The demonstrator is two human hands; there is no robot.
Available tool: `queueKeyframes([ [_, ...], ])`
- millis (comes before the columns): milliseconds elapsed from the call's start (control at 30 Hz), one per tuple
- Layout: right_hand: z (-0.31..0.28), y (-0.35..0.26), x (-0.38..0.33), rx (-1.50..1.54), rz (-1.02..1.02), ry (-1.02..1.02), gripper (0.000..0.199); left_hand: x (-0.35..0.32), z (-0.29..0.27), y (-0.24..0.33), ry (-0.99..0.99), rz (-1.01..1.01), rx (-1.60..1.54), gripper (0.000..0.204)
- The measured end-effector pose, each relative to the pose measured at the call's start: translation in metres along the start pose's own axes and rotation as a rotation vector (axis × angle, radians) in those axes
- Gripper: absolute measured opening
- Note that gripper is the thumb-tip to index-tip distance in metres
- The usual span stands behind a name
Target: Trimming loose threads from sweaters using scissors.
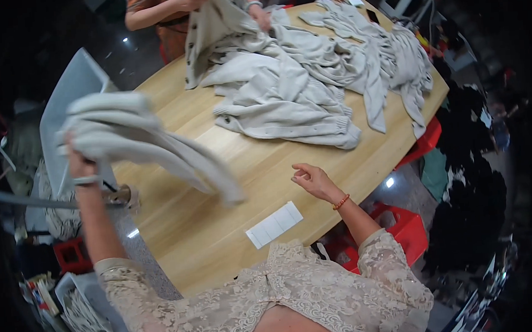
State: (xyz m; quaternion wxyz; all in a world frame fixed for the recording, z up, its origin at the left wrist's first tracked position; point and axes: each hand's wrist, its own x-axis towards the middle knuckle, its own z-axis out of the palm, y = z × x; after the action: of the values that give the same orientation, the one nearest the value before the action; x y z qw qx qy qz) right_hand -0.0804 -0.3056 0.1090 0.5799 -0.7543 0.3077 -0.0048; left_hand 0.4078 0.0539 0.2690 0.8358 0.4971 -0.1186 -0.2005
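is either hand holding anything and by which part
The left hand grips a pale knit garment at its bunched left end; blur hides exactly which part. The right hand holds nothing.

There is room to pass over the bench at the frame's centre, below the garment pile, but at left the lifted garment blocks the way.

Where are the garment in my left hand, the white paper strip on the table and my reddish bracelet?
Garment [121, 132]: head view, on its bunched, motion-blurred middle.
White paper strip [274, 225]: head view, on the middle of its face.
Reddish bracelet [341, 202]: head view, on the middle of its band.
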Motion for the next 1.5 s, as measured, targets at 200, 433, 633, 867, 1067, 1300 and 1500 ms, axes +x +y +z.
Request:
queueKeyframes([
  [200,-0.046,0.048,0.031,-0.521,-0.252,0.474,0.061,0.061,-0.004,0.127,0.432,0.471,0.002,0.084],
  [433,-0.119,0.071,0.078,-0.85,-0.079,0.556,0.082,-0.057,0.085,-0.237,-0.332,-0.079,0.671,0.058],
  [633,-0.062,0.112,0.097,-0.59,0.06,0.221,0.054,-0.19,0.197,-0.374,-0.583,-0.365,0.605,0.077],
  [867,0.11,0.044,-0.006,-0.293,-0.126,-0.024,0.026,-0.219,0.144,-0.422,-0.252,-0.331,0.793,0.098],
  [1067,0.152,0.027,-0.031,0.083,-0.29,-0.852,0.023,-0.251,0.0,-0.324,-0.397,-0.226,1.028,0.089],
  [1300,0.097,0.009,0.013,-0.332,-0.581,0.115,0.043,-0.253,-0.066,-0.22,-0.188,-0.679,1.764,0.084],
  [1500,0.094,-0.005,0.019,-0.693,-0.352,-0.079,0.066,-0.316,-0.04,-0.215,0.159,0.243,1.924,0.066],
])
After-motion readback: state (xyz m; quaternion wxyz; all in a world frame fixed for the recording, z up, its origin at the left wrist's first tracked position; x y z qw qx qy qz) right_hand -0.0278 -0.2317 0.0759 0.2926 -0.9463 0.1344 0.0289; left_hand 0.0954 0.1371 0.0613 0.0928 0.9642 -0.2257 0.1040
